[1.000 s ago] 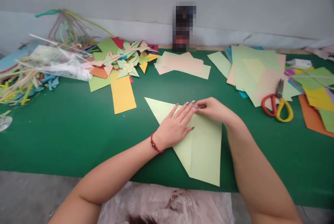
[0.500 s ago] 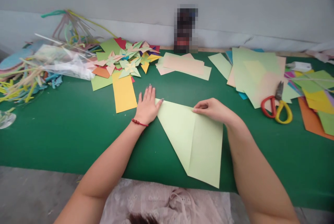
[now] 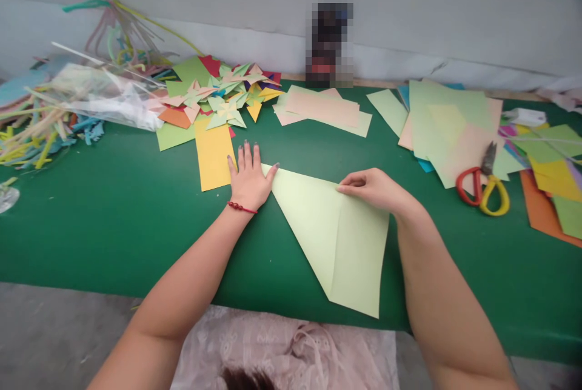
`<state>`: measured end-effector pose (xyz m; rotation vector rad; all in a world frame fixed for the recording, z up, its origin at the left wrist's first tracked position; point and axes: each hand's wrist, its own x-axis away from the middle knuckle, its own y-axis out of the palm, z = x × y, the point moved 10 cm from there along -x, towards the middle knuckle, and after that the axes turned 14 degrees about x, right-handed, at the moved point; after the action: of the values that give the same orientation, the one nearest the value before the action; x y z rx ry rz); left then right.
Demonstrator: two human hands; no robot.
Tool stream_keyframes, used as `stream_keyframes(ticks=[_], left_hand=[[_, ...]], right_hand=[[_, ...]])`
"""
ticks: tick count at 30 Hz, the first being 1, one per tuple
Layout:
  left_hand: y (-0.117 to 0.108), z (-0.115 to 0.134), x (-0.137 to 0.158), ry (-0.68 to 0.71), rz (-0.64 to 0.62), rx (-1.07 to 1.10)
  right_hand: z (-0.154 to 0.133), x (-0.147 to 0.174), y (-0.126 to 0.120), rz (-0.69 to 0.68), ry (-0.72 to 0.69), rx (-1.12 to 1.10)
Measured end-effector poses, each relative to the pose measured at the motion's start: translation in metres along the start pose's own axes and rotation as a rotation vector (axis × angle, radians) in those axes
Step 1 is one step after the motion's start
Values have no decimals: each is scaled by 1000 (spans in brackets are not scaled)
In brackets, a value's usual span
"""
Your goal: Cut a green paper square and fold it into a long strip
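Observation:
A pale green sheet of paper (image 3: pixel 313 226) lies on the green table in front of me, its left part folded over with a slanting left edge. My left hand (image 3: pixel 249 181) rests flat with fingers spread, the thumb and palm edge on the sheet's far left corner. At the sheet's top edge, my right hand (image 3: pixel 368 190) pinches the paper between thumb and fingers, where the folded flap meets the single layer. Part of the sheet's right side is hidden under that hand. Touching or very near the left fingers is a yellow paper rectangle (image 3: pixel 211 156).
Folded paper stars (image 3: pixel 227 112) pile up at the back left, near tangled coloured pipe cleaners (image 3: pixel 40 129) and a plastic bag (image 3: pixel 122 110). Pink paper strips (image 3: pixel 322 105) lie behind the sheet. Scissors (image 3: pixel 484 184) with red and yellow handles sit right, among stacked coloured papers (image 3: pixel 436 129).
My left hand has shifted slightly left, its fingers spread wider. My right hand keeps its pinch at the top edge. The view has moved a little.

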<state>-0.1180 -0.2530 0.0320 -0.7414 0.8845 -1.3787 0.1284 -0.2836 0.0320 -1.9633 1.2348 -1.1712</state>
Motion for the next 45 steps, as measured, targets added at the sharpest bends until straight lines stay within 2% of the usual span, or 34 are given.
stream_keyframes(ticks=[3,8,12,15,19,24,29,34,39,45], left_hand=[[-2,12,1,84,-5,13],[7,42,6,316,-115,27],[16,40,4,347,-159,23],[22,44,5,461,-193,70],[25,55,13,599,-261,247],[24,58,18,622,-341,362],[17,61,19,677,-335,473],[22,66,25,708,-407,494],[16,65,22,694,-332,465],[13,72,24,735,-296,455]], right_hand=[[-1,0,0,5,4,-3],[4,-1,-5,46,37,-8],[11,-1,-10,88,73,-12],[14,-2,-9,78,81,-18],[15,-3,-8,72,78,-29],[15,-3,-5,32,79,-56],[16,-3,-4,24,92,-53],[16,-3,-6,26,93,-57],[16,-3,-9,61,93,-73],[21,-4,-14,179,117,-50]])
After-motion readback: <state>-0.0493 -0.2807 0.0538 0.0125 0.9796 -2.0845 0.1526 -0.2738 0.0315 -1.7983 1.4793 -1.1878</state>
